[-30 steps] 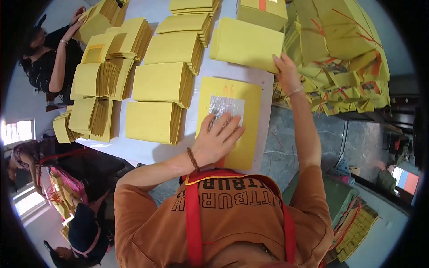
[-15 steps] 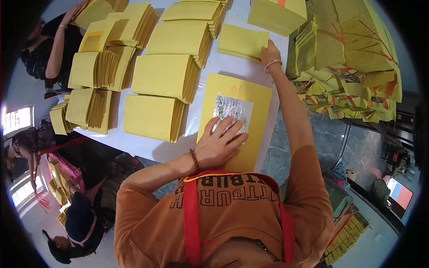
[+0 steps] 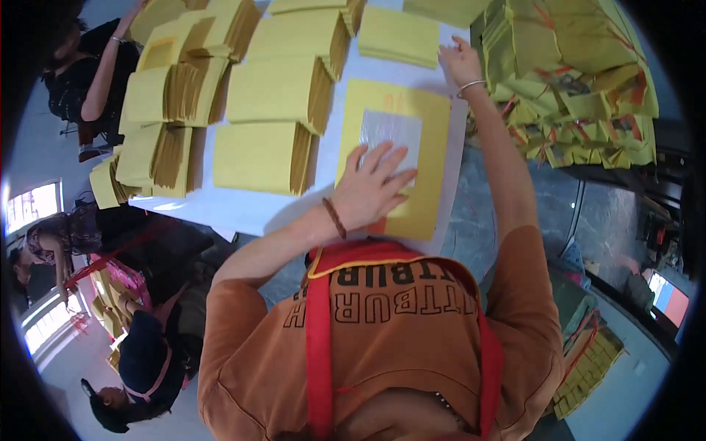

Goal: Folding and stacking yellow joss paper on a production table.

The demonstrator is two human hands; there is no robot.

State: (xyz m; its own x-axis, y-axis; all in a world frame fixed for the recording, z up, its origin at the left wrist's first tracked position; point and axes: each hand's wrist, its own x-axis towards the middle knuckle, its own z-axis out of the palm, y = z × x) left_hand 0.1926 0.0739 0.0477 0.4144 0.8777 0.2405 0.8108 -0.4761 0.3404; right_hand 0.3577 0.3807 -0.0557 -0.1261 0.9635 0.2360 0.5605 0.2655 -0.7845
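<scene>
A yellow paper sheet lies flat on the white-covered table in front of me, with a shiny silver foil patch on it. My left hand rests over the lower part of the foil, fingers spread, hiding some of it. Beyond the sheet is a low pile of yellow paper. Just off that pile's right side is my right hand, its fingers apart and slightly bent, with nothing seen in them.
Several stacks of folded yellow paper cover the table's left side. At the right stands a large heap of yellow paper bundles with red strips. A co-worker's arm reaches in at the far left; other people sit lower left.
My right hand has come off the pile's right edge and moved slightly right. The left hand's fingers have spread and lifted a little on the foil. The whole view has shifted.
</scene>
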